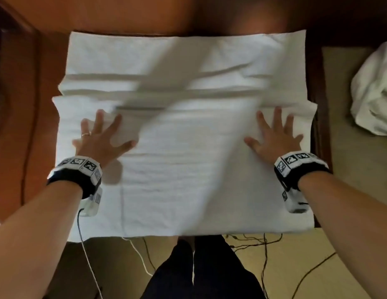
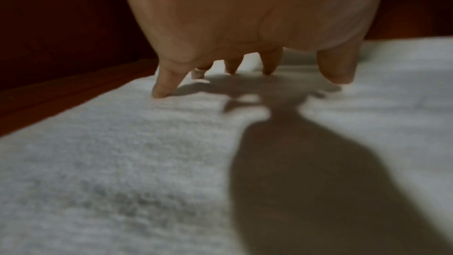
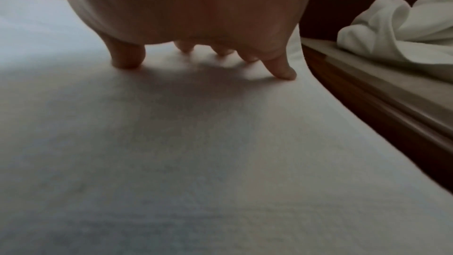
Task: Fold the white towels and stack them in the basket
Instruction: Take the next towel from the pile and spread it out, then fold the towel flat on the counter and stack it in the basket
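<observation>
On the reddish wooden tabletop (image 1: 48,83) below my head camera lies one white towel (image 1: 179,169), spread flat and covering nearly the whole top. Its near part is folded over, and the folded edge runs left to right across the middle; the towel's long axis I cannot tell for sure. Both my hands are on it: my left hand (image 1: 97,139) and my right hand (image 1: 274,134), each with fingers straight and spread, palms down, holding nothing. I count one ring on my left hand, one marker-covered wristband on each wrist, and one crumpled heap of white cloth (image 1: 374,93) off to the right, apart from the tabletop. Thin cables (image 1: 264,255) trail on the floor.

From my left wrist, my left hand's fingertips (image 2: 160,92) touch the nubbly terry cloth, near its left edge by the wood.

From my right wrist, my right hand's fingertips (image 3: 284,73) press the soft, matte towel near its right edge; the crumpled heap shows smooth, rounded folds.
</observation>
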`<control>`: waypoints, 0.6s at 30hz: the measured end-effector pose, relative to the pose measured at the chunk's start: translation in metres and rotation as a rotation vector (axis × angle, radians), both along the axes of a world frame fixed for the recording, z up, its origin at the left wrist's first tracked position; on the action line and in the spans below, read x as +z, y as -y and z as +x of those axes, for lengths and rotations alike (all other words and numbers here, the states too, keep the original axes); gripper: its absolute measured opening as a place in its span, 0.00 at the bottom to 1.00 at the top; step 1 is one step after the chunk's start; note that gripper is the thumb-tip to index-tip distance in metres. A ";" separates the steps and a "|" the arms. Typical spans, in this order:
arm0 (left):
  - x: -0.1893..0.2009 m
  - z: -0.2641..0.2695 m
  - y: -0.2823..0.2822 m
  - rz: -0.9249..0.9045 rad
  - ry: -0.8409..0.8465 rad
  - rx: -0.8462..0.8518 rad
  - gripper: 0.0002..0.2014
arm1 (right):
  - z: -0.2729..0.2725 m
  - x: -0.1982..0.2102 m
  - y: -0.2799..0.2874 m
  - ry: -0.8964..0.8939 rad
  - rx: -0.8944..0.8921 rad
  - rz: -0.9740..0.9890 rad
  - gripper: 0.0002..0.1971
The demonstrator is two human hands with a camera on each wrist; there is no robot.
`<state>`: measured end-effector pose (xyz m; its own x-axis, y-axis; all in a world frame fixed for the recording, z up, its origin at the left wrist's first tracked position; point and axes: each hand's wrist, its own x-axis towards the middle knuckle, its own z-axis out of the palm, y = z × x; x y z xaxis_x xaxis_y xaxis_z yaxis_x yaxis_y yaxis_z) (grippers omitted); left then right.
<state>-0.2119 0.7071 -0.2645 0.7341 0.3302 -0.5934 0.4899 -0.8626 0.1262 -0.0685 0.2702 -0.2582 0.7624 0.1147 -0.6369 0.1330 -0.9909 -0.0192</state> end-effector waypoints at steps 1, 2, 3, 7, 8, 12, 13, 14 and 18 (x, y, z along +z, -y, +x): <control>0.003 0.005 -0.001 -0.013 0.029 0.001 0.47 | 0.007 0.002 -0.003 -0.003 -0.009 0.004 0.42; 0.006 0.004 0.001 -0.023 0.063 0.004 0.47 | 0.009 0.004 -0.005 -0.004 -0.017 0.010 0.42; 0.009 -0.003 0.006 -0.028 0.083 -0.002 0.47 | 0.005 0.007 -0.005 -0.006 -0.023 0.021 0.41; 0.012 -0.066 0.044 -0.030 -0.040 -0.050 0.50 | -0.063 0.018 0.010 -0.059 -0.003 0.063 0.42; 0.011 -0.078 0.050 -0.039 -0.085 -0.044 0.51 | -0.080 0.019 0.015 -0.086 0.017 0.050 0.43; 0.004 -0.067 0.045 -0.010 -0.151 -0.056 0.51 | -0.075 0.013 0.018 -0.099 0.064 -0.022 0.43; 0.001 -0.056 0.041 -0.005 -0.134 -0.058 0.51 | -0.063 0.010 0.014 -0.073 0.067 -0.023 0.43; -0.001 -0.042 0.035 -0.004 -0.112 -0.057 0.50 | -0.050 0.006 0.010 -0.042 0.073 -0.022 0.43; 0.002 0.009 0.022 -0.030 -0.027 -0.048 0.50 | 0.001 0.002 -0.003 -0.001 0.054 0.001 0.43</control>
